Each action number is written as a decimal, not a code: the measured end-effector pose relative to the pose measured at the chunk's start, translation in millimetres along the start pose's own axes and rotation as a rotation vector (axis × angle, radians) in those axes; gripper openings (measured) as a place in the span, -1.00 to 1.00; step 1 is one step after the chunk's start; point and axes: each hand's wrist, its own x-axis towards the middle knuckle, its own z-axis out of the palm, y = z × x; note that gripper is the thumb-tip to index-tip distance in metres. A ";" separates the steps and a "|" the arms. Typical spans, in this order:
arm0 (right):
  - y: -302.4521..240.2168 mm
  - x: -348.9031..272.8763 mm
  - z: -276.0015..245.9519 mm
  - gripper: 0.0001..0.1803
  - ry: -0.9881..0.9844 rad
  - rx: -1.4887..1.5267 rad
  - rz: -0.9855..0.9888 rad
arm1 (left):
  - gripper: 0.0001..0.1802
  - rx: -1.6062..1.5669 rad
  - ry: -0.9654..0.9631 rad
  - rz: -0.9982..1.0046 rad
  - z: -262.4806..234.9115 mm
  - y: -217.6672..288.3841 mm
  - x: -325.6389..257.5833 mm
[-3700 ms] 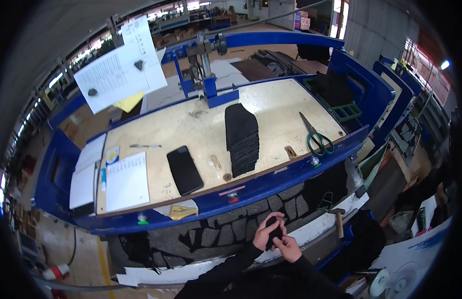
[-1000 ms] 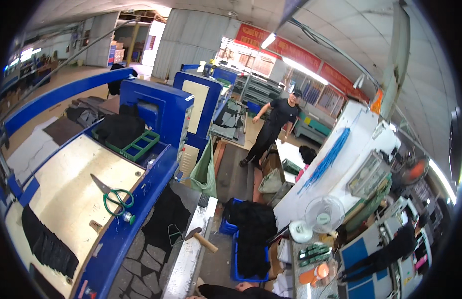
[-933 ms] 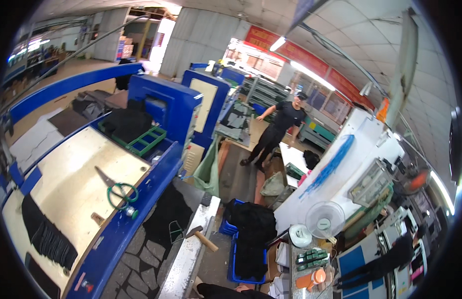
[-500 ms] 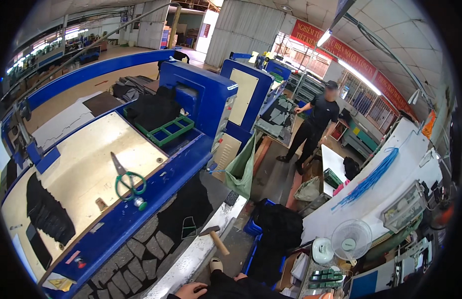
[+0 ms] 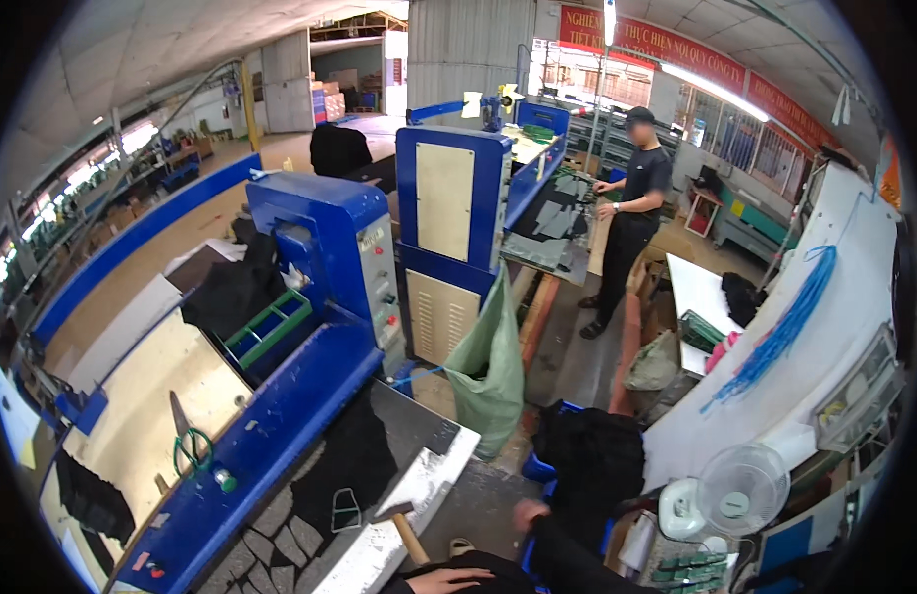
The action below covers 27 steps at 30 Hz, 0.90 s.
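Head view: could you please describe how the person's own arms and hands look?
The right sleeve is long, black and looks plain, reaching to about the wrist. The right hand is ungloved but blurred, so finer details cannot be told. The left hand is also ungloved; its arm is mostly out of view.

On the left side, a pale wooden table top (image 5: 151, 391) holds green-handled metal scissors (image 5: 185, 428) and a stack of thin black pieces (image 5: 94, 497). At its upper end sits a long green tray (image 5: 270, 330), with a soft black heap (image 5: 231, 297) against it.

At the bottom middle, a low dark grey shelf (image 5: 419, 421) holds flat grey pieces (image 5: 302, 535), a flat black sheet (image 5: 349, 460) and a thin green wire frame (image 5: 346, 510). A wooden-handled hammer (image 5: 409, 536) lies on its white, scratched edge (image 5: 371, 547).
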 end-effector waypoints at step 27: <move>-359.6 -71.4 168.7 -0.54 -0.664 -1.018 -0.969 | -0.53 -0.207 0.122 -0.233 -47.4 34.6 -18.1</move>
